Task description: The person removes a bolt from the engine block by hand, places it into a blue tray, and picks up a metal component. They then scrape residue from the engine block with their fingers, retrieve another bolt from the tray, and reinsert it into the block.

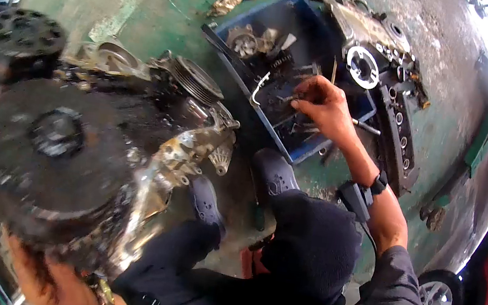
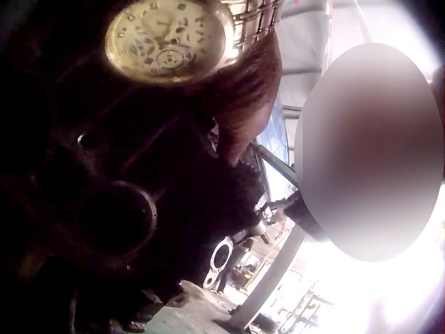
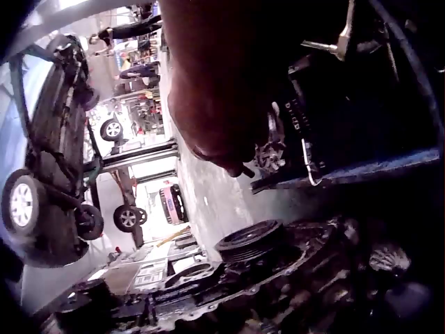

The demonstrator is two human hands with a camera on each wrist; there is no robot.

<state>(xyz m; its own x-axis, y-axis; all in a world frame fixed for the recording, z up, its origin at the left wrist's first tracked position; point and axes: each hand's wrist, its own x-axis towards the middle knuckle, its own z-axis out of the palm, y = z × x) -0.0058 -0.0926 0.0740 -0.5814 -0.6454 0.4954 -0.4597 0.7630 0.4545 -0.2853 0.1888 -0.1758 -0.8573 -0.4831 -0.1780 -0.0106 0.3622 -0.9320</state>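
Over the blue tray point(image 1: 311, 151) of metal parts, my right hand point(image 1: 329, 111) pinches a small dark piece between thumb and fingers. The right wrist view shows that hand point(image 3: 215, 104) in shadow, a short dark stub point(image 3: 243, 171) at its fingertips. A dirty engine point(image 1: 170, 157) with a large dark disc point(image 1: 11, 149) fills the left side. My left hand point(image 1: 51, 281) is against the disc's lower edge, its fingers hidden there; in the left wrist view the hand point(image 2: 243, 111) lies along dark metal, fingertips hidden.
A metal casing point(image 1: 369, 32) and a long dark cover point(image 1: 399, 135) lie right of the tray. Crumpled material point(image 1: 233, 2) sits beyond it on the green floor. My shoes point(image 1: 208, 201) are between engine and tray. A car wheel point(image 1: 437, 302) stands at lower right.
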